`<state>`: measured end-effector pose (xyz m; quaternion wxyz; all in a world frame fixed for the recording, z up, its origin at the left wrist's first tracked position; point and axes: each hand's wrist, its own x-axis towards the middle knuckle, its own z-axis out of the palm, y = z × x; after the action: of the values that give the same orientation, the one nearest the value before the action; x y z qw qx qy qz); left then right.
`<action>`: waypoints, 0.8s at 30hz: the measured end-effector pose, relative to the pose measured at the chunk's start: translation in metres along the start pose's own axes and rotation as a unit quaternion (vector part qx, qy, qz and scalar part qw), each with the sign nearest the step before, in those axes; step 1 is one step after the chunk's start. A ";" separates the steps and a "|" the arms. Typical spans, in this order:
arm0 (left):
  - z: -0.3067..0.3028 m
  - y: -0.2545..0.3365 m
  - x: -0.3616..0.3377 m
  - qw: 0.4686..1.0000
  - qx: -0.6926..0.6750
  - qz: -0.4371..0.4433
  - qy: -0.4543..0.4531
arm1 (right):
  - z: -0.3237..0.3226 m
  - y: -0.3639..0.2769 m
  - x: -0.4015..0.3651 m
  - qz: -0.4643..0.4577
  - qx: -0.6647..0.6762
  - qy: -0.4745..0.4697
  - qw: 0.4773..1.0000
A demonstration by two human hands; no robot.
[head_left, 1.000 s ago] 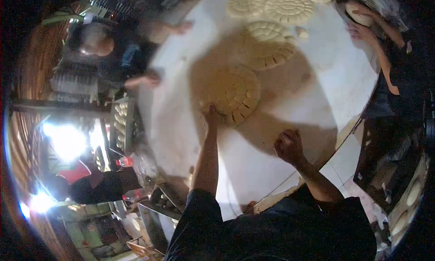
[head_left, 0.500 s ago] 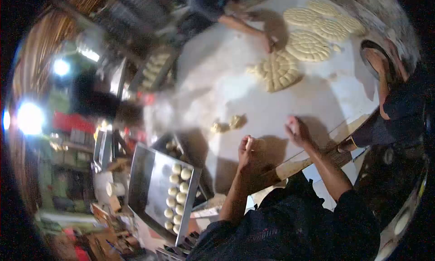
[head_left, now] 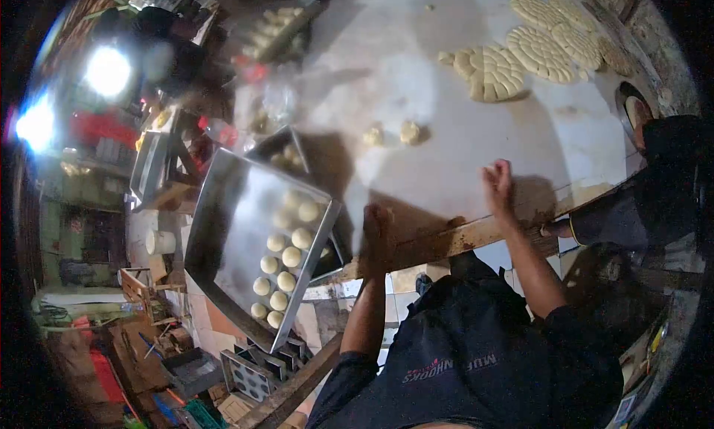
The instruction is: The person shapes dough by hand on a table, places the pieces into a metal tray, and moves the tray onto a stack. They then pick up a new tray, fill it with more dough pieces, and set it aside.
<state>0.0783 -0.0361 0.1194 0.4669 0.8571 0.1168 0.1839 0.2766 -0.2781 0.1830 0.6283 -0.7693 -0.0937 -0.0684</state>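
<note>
Left hand (head_left: 378, 232): curled at table (head_left: 416, 72) edge, hold unclear
Right hand (head_left: 497, 185): open, flat on table
Left of both: tray (head_left: 223, 228) of dough balls (head_left: 286, 258)

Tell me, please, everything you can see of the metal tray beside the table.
The metal tray is a shallow rectangular sheet, shiny and steel-looking, with a low raised rim. It sits left of the white table, at an angle to its edge. Its nearest corner is close to the left hand but not clearly touching. Pale round dough balls lie in two rows along its right side; the rest is bare. What supports it is hidden.
</note>
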 end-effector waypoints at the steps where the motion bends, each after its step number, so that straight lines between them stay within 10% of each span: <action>1: 0.004 -0.012 -0.010 0.999 0.047 0.005 -0.010 | -0.019 -0.003 0.007 0.013 -0.013 -0.016 1.000; 3: 0.005 -0.015 -0.014 0.990 0.133 0.029 -0.035 | -0.060 -0.002 0.024 0.021 -0.024 -0.032 0.999; 5: -0.013 0.014 0.021 0.960 0.261 0.093 -0.035 | -0.095 0.005 0.044 -0.283 -0.340 -0.243 0.863; 7: -0.025 0.058 0.091 0.878 0.436 0.190 0.063 | -0.092 0.024 0.084 -0.297 -0.355 -0.222 0.858; 8: -0.020 0.051 0.112 0.955 0.276 0.057 0.089 | -0.086 0.034 0.102 -0.314 -0.366 -0.198 0.854; 12: 0.036 0.088 0.171 0.978 0.168 -0.013 0.123 | -0.001 0.016 0.130 -0.233 -0.301 -0.146 0.913; 15: 0.060 0.090 0.137 0.981 0.171 -0.062 -0.062 | 0.006 -0.003 0.094 -0.198 -0.275 -0.296 0.893; 16: 0.073 0.063 0.097 0.961 0.266 0.067 0.029 | -0.002 -0.004 0.083 -0.199 -0.265 -0.368 0.869; 21: -0.001 0.070 0.081 0.963 0.246 0.062 -0.089 | -0.063 0.020 0.116 -0.382 -0.263 -0.319 0.826; 24: -0.007 -0.027 0.101 0.931 0.319 0.015 0.175 | -0.029 0.016 0.144 -0.358 -0.330 -0.232 0.842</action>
<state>0.1657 0.0215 0.1206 0.1381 0.9167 0.2366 0.2910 0.4205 -0.3013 0.2051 0.2283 -0.8374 -0.4779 -0.1349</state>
